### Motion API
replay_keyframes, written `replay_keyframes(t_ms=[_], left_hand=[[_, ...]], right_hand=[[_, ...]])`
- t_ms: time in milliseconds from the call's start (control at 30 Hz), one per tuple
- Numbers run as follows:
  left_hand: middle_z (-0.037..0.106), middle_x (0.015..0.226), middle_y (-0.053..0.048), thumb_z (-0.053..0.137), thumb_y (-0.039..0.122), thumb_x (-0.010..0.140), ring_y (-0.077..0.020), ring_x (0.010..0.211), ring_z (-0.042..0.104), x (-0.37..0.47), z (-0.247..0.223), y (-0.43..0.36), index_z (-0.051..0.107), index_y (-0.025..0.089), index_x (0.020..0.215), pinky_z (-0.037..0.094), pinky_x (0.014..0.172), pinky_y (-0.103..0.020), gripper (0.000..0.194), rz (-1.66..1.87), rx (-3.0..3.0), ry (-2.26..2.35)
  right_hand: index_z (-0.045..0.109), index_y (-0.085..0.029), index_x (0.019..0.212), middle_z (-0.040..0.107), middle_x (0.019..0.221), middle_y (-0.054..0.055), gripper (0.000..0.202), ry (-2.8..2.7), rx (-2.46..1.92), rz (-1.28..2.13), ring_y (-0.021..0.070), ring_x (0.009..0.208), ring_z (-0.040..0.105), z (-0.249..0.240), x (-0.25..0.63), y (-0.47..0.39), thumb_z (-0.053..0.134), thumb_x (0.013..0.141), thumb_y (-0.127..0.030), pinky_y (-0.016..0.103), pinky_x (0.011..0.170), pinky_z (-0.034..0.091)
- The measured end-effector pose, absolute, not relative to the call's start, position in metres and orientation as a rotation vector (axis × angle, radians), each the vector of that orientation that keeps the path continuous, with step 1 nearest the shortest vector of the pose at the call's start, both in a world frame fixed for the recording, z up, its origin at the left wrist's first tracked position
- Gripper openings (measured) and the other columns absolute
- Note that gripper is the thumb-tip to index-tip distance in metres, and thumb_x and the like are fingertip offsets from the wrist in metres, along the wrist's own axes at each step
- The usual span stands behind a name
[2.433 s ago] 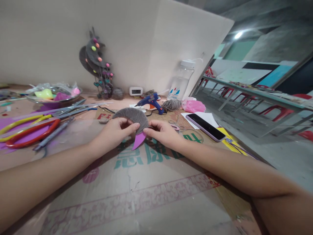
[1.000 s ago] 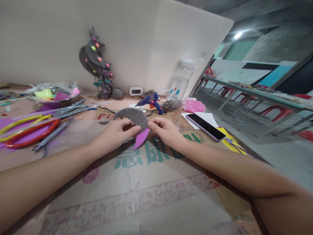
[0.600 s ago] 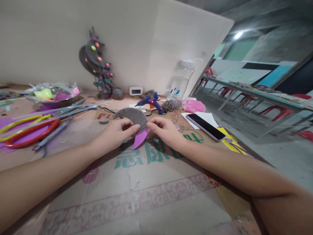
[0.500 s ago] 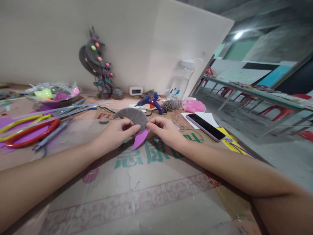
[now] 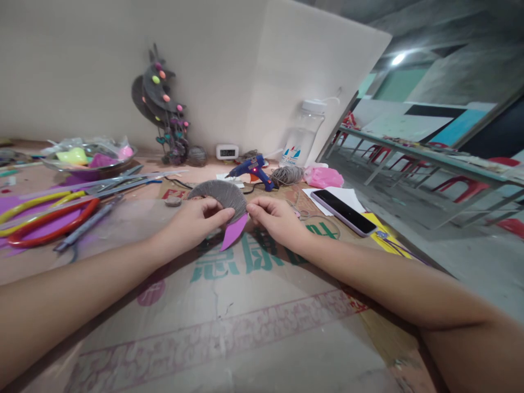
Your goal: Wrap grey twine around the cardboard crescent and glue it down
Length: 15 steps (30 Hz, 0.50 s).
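A crescent shape (image 5: 223, 195) wrapped in grey yarn is held above the printed cardboard, its lower tip bare and purple. My left hand (image 5: 198, 221) pinches its inner curve between thumb and fingers. At the crescent's right edge, my right hand (image 5: 278, 219) has thumb and fingertips pressed together; what they grip is too small to make out. Behind the crescent lies a blue glue gun (image 5: 251, 168) with a red light, beside a skein of grey yarn (image 5: 287, 175).
Red-handled scissors (image 5: 53, 226) and a metal bowl (image 5: 90, 172) are on the left. A phone (image 5: 344, 212) rests on white paper at the right. Further back stand a water bottle (image 5: 303, 134), a small clock (image 5: 227, 152) and a decorated moon ornament (image 5: 158, 103).
The crescent has tilted very slightly, and my right fingertips have shifted a little at its right edge. My left hand keeps its hold.
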<state>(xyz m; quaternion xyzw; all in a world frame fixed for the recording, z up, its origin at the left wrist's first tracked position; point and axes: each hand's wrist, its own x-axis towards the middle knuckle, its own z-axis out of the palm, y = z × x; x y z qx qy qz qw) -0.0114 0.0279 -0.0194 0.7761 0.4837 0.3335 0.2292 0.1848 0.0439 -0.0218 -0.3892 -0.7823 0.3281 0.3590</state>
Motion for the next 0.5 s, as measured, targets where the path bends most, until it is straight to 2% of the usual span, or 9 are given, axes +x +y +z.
replay_keyframes(t_ms=[100, 233, 500], left_hand=[[0.046, 0.054, 0.004, 0.048, 0.042, 0.082, -0.0117, 0.054, 0.042, -0.0114, -0.0192, 0.0280, 0.048, 0.019, 0.054, 0.029, 0.051, -0.026, 0.036, 0.918, 2.101, 1.337], [0.046, 0.054, 0.004, 0.048, 0.042, 0.082, -0.0117, 0.055, 0.042, -0.0111, -0.0178, 0.0267, 0.047, 0.019, 0.055, 0.029, 0.052, -0.025, 0.036, 0.920, 2.087, 1.345], [0.045, 0.055, 0.004, 0.049, 0.043, 0.081, -0.0117, 0.055, 0.041, -0.0106, -0.0183, 0.0260, 0.047, 0.019, 0.055, 0.029, 0.051, -0.025, 0.035, 0.908, 2.055, 1.375]], right_hand=[[0.051, -0.016, 0.065, 0.046, 0.059, -0.004, 0.029, -1.984, -0.980, 0.890, 0.0073, 0.056, 0.043, -0.0210, 0.1837, 0.0436, 0.045, 0.087, -0.035, 0.020, 0.053, 0.034], [0.056, -0.016, 0.080, 0.056, 0.072, -0.001, 0.018, -1.883, -1.011, 0.949, 0.0085, 0.062, 0.050, -0.0220, 0.1811, 0.0434, 0.057, 0.078, -0.033, 0.021, 0.057, 0.040], [0.059, -0.014, 0.074, 0.057, 0.067, -0.001, 0.019, -1.936, -1.073, 0.882, 0.0084, 0.060, 0.050, -0.0197, 0.1814, 0.0411, 0.056, 0.079, -0.033, 0.021, 0.057, 0.040]])
